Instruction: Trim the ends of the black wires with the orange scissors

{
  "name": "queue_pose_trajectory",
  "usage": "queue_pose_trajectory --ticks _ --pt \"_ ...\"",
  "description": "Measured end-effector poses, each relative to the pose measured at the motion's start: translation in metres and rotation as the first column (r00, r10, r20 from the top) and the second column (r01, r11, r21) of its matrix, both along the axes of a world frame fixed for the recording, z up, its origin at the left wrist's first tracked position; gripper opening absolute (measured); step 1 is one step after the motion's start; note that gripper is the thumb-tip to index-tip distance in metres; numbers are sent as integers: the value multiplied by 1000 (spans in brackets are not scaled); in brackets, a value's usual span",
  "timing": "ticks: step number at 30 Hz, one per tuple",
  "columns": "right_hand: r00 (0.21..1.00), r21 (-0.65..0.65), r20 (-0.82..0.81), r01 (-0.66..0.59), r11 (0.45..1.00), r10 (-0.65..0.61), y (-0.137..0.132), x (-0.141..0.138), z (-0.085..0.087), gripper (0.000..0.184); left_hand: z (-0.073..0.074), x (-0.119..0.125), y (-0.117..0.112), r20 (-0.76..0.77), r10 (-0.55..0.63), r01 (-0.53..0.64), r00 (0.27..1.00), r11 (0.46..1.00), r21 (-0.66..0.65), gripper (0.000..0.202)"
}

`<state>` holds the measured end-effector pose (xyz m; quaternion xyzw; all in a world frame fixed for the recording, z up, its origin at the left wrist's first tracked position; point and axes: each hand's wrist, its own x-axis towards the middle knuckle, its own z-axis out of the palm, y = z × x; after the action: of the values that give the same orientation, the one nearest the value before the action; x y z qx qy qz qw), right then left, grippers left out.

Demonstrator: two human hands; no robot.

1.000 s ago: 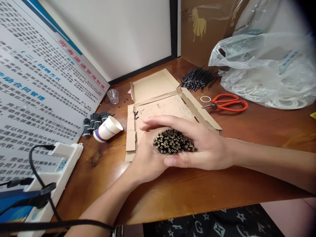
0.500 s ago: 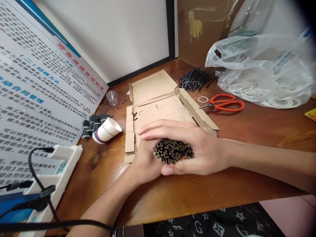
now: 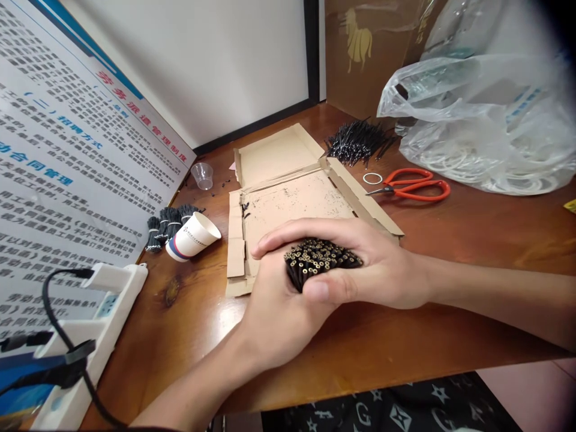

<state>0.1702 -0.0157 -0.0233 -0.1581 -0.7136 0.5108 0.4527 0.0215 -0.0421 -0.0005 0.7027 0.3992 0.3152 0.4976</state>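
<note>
A thick bundle of black wires (image 3: 315, 261), their brass-coloured hollow ends facing up, is clasped between both my hands. My left hand (image 3: 283, 306) closes on it from the left and below, its fingers mostly hidden behind the bundle. Wrapped over the far side and the right is my right hand (image 3: 373, 264), with its thumb pressed across the near side. Beneath and beyond the hands lies an unfolded cardboard box (image 3: 288, 204), flecked with dark bits.
Red-handled scissors (image 3: 411, 185) and a white ring (image 3: 372, 178) lie right, near loose black wires (image 3: 357, 143) and a plastic bag (image 3: 477, 132). Left are a tilted paper cup (image 3: 193, 237), tied wire bundles (image 3: 168, 225), a clear cup (image 3: 202, 176) and a power strip (image 3: 99, 336).
The bundle has tilted and the sides of the wires now show below their ends. My left hand has turned and come further into view beneath it; my right thumb has moved up over the bundle.
</note>
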Motion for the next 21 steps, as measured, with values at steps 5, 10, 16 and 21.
queue_pose_trajectory --ticks 5,10,16,21 --pt "1000 -60 -1 -21 998 21 0 -1 -2 35 4 1 -2 61 37 -25 997 983 -184 6" --pt "1000 -52 -12 -12 999 11 1 -2 -3 30 6 2 -2 80 34 -10 996 959 -282 9" --pt "1000 -56 -5 -11 998 11 1 -2 -3 29 5 2 -3 84 42 -16 996 957 -290 8" --pt "1000 -48 -5 -9 999 9 2 -2 -3 28 4 2 -3 90 29 -6 996 970 -242 10"
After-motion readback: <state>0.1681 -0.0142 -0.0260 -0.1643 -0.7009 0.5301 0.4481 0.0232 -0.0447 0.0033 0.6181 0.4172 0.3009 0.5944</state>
